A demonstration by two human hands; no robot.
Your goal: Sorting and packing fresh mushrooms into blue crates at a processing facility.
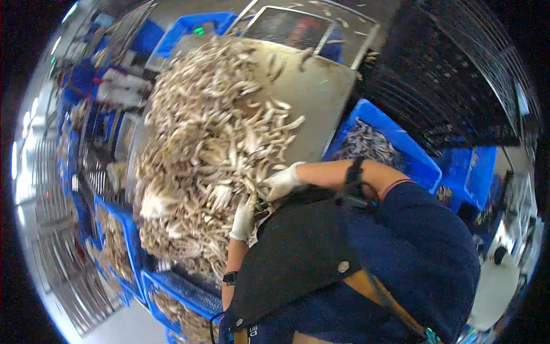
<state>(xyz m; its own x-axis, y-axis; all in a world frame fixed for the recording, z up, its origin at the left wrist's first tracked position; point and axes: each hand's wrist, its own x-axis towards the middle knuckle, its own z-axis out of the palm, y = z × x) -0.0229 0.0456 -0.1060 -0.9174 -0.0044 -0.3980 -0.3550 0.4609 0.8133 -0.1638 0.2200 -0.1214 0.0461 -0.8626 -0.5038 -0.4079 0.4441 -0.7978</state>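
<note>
A large heap of pale, elongated mushrooms, some in clusters, covers much of a metal worktable before me. My left hand, in a white glove, reaches into the heap's near edge with its fingers close together. Facing it, my right hand, also gloved in white, is curled over the mushrooms. The fingertips of both hands nearly meet around a few mushrooms; blur hides whether either hand grips one. A small dark object shows beside my left hand, too unclear to name.
Blue crates of mushrooms stand at lower left. Another blue crate, holding darker-looking pieces, sits by my right arm. Beyond the table is a metal-framed rack. A dark slatted stack fills the upper right. Co-workers are at upper left.
</note>
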